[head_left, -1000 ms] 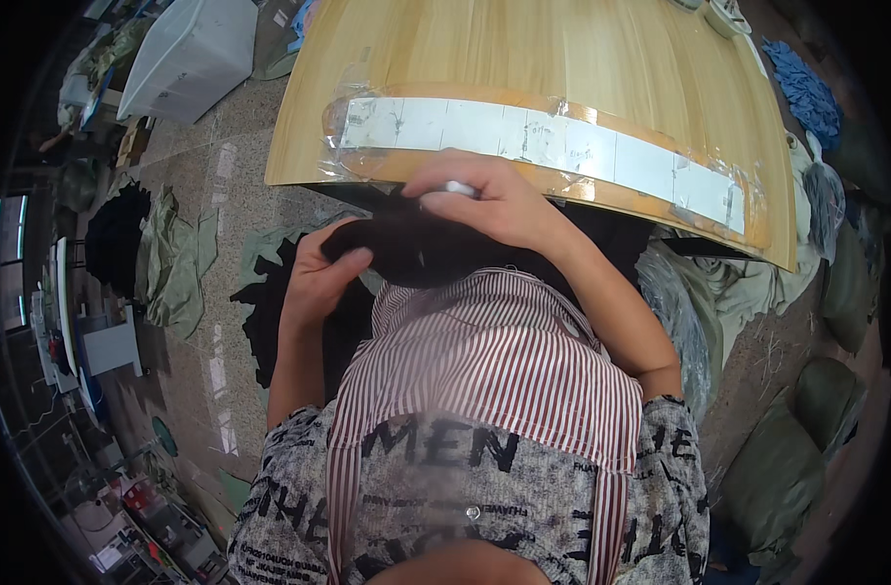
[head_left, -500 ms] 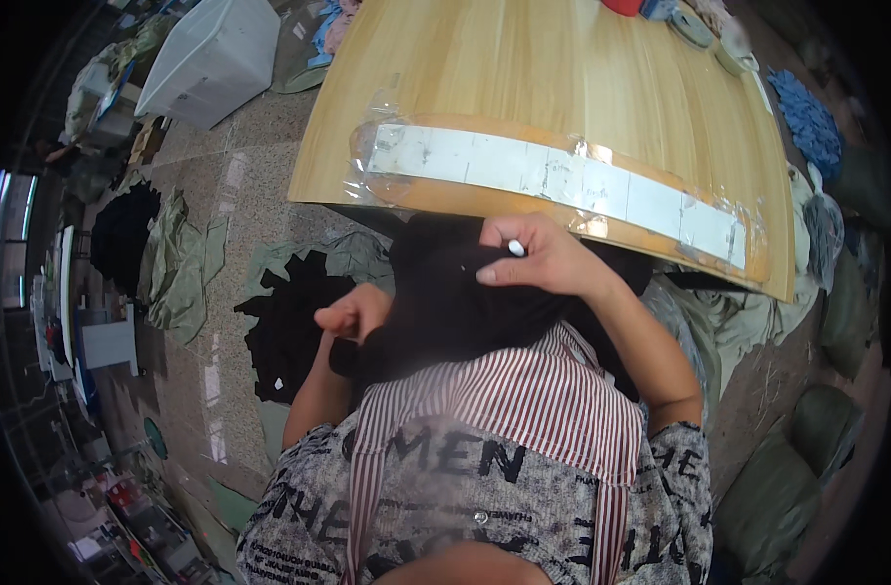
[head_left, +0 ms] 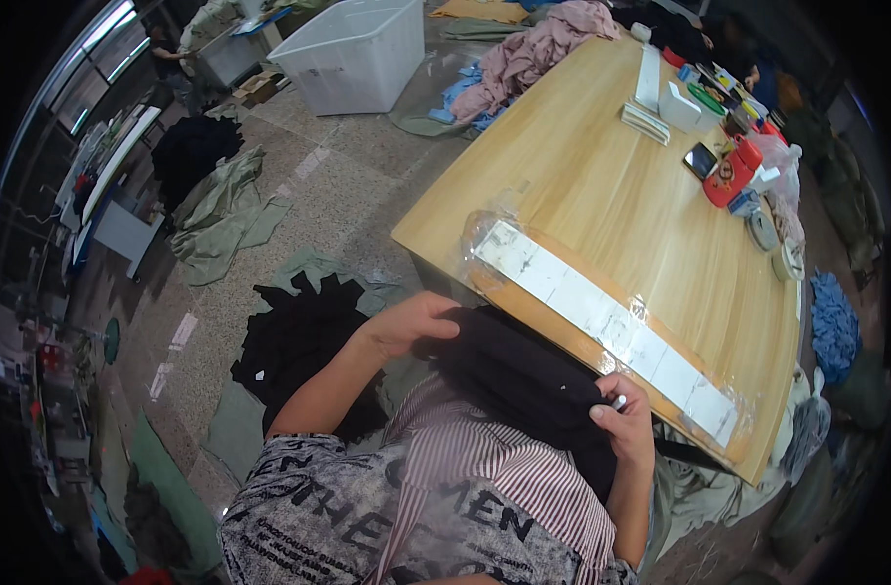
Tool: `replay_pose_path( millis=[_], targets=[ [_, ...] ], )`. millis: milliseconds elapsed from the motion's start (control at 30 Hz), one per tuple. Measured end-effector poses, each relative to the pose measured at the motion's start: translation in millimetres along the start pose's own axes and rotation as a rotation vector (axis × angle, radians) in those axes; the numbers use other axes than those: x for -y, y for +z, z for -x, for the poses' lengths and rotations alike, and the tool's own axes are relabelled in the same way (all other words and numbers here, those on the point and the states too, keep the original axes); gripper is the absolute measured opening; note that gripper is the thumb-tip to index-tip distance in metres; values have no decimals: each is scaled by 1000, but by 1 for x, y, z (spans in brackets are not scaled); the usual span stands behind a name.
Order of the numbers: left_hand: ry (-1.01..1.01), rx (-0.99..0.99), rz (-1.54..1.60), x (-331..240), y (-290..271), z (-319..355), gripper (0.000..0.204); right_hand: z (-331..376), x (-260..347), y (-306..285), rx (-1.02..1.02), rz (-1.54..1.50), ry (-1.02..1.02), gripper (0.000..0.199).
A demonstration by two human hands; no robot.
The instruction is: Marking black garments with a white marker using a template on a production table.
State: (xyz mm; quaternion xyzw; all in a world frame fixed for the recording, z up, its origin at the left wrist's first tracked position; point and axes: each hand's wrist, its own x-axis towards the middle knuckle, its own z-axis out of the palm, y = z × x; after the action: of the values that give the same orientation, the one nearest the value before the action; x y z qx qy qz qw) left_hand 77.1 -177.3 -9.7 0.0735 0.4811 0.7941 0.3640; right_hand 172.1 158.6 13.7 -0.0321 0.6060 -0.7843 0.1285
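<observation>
A black garment (head_left: 523, 375) lies across my lap and against the near edge of the wooden table (head_left: 621, 195). My left hand (head_left: 411, 325) grips its left end, fingers curled over the cloth. At the garment's right end, my right hand (head_left: 624, 421) pinches the fabric together with a small white object, just below the long white strip under clear plastic (head_left: 601, 317) taped along the table edge. A striped cloth (head_left: 494, 468) covers my lap beneath the garment.
A heap of black cloth pieces (head_left: 299, 341) lies on the floor to my left, with olive fabric (head_left: 226, 210) farther off. A white plastic bin (head_left: 357, 54) stands at the back. Pink clothes (head_left: 538, 54), a red dispenser (head_left: 728, 175) and small tools crowd the table's far side.
The view has swung so more of the table and floor shows. Both hands stay on the black garment; they have spread apart, the left going left and the right going lower right.
</observation>
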Motion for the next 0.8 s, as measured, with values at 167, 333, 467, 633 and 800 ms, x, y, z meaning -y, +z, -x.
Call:
replay_pose_path(
  millis=[167, 333, 467, 633, 800],
  targets=[
    [75, -125, -111, -28, 16, -27, 19, -1, -4, -10, -275, 151, 105, 10],
    [181, -241, -467, -15, -12, -77, 10, -52, -24, -20, -553, 538, -227, 10],
    [222, -332, -644, 1, -18, -106, 8, -70, -45, -32, -699, 808, -293, 10],
    [310, -479, -618, 0, -11, -131, 11, -76, -44, -37, -769, 1080, -404, 11],
    [238, -413, -500, 0, -27, -145, 10, -78, -41, -35, -778, 1113, -413, 11]
  ],
)
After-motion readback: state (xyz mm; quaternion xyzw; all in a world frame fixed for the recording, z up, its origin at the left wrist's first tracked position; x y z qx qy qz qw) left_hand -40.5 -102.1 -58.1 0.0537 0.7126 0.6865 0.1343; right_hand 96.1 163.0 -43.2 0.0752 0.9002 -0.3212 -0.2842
